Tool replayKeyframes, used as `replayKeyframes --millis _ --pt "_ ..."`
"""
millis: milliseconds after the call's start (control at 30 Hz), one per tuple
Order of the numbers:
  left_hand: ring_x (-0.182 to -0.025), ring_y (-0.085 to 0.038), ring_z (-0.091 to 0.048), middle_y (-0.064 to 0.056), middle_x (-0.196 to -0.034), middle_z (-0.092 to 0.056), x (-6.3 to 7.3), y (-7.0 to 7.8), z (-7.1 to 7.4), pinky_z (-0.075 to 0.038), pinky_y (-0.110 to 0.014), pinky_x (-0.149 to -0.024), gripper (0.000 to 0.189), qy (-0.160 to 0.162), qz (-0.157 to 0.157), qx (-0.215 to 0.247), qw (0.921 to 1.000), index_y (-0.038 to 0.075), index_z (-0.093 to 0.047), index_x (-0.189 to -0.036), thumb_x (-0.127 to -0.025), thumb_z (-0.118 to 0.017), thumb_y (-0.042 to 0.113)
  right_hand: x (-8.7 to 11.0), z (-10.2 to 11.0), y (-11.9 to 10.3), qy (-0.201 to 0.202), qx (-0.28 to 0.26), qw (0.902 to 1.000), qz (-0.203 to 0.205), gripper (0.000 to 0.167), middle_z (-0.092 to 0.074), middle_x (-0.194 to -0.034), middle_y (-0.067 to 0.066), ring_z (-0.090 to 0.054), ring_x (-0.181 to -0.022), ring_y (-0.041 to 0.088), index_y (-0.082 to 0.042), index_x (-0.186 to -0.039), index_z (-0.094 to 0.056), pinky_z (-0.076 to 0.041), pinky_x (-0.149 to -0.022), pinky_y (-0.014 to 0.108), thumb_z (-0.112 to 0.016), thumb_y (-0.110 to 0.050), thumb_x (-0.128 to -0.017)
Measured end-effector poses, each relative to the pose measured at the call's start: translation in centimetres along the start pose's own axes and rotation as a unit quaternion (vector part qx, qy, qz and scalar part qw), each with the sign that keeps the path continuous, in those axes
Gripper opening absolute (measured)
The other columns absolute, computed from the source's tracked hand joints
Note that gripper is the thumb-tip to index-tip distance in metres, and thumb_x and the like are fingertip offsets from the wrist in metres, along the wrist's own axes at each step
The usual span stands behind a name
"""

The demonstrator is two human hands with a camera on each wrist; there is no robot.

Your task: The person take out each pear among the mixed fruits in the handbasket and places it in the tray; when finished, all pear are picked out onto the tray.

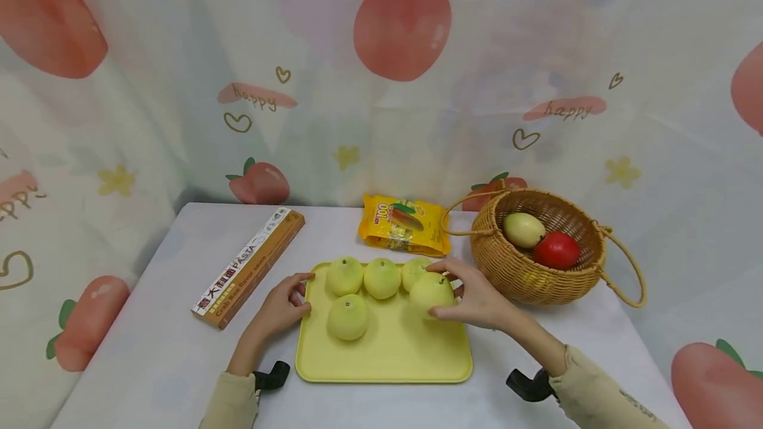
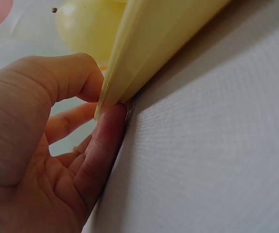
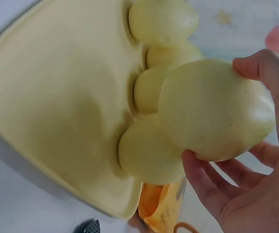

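Note:
My right hand [image 1: 477, 295] grips a round yellow-green pear [image 1: 430, 294] between thumb and fingers. In the right wrist view this held pear [image 3: 212, 109] is raised above the tray's surface, partly covering other pears. On the yellow tray [image 1: 405, 356], three pears form a back row: one at the left [image 1: 344, 275], one in the middle [image 1: 382, 278], and a partly hidden one at the right. Another pear [image 1: 348, 316] sits in front of the left one. My left hand [image 1: 280, 304] pinches the tray's left rim; the left wrist view shows thumb and finger at that rim [image 2: 117, 73].
A long pasta box [image 1: 249, 269] lies slantwise at the left. Behind the tray is a yellow snack bag [image 1: 405, 225]. A wicker basket [image 1: 518, 283] at the right contains a pale green oval fruit [image 1: 524, 230] and a red one [image 1: 557, 251]; its handles stick out sideways.

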State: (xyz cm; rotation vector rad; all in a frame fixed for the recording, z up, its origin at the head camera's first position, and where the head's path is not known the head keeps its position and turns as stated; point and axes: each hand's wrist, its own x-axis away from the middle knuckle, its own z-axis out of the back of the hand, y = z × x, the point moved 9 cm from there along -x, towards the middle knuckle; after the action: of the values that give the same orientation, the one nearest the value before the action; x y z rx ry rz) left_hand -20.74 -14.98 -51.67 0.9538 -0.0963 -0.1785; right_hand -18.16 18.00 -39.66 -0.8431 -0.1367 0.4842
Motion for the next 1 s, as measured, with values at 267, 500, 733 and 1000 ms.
replayKeyframes --millis 267,500,733,1000 --pt "-0.070 -0.012 -0.051 -0.005 -0.093 -0.055 0.4 -0.1 0.4 -0.042 -0.025 -0.062 0.057 0.003 0.000 0.006 1.0000 0.007 -0.060 -0.130 -0.074 -0.069 -0.001 -0.2 -2.5 -1.2 -0.011 -0.004 0.9992 0.038 0.064 -0.058 -0.121 0.001 -0.053 -0.100 0.019 -0.009 -0.127 -0.059 -0.054 -0.074 0.033 -0.085 -0.029 -0.072" --pt "-0.069 -0.012 -0.051 -0.004 -0.094 -0.056 0.5 0.0 0.2 -0.042 -0.025 -0.061 0.057 0.002 0.000 0.008 1.0000 0.007 -0.060 -0.130 -0.074 -0.070 -0.001 0.2 -4.1 -1.0 -0.015 0.012 0.9988 0.046 0.065 -0.059 -0.117 -0.004 -0.056 -0.100 0.016 -0.008 -0.127 -0.060 -0.054 -0.073 0.028 -0.085 -0.030 -0.071" --pt "-0.069 -0.012 -0.052 -0.005 -0.094 -0.055 0.2 0.1 0.3 -0.043 -0.025 -0.061 0.057 0.006 -0.008 0.012 0.9999 0.007 -0.060 -0.131 -0.075 -0.069 0.000 0.4 -4.4 -0.7 -0.010 0.013 0.9987 0.048 0.065 -0.060 -0.120 -0.001 -0.057 -0.102 0.017 -0.007 -0.128 -0.060 -0.054 -0.074 0.027 -0.085 -0.031 -0.072" --pt "-0.069 -0.013 -0.052 -0.005 -0.094 -0.056 0.1 0.2 0.1 -0.042 -0.024 -0.061 0.057 0.001 -0.002 0.016 0.9999 0.008 -0.060 -0.130 -0.075 -0.069 0.000 0.4 -5.7 -0.4 -0.019 0.015 0.9984 0.051 0.066 -0.059 -0.123 0.000 -0.056 -0.107 0.017 -0.007 -0.129 -0.060 -0.053 -0.077 0.027 -0.084 -0.031 -0.073"
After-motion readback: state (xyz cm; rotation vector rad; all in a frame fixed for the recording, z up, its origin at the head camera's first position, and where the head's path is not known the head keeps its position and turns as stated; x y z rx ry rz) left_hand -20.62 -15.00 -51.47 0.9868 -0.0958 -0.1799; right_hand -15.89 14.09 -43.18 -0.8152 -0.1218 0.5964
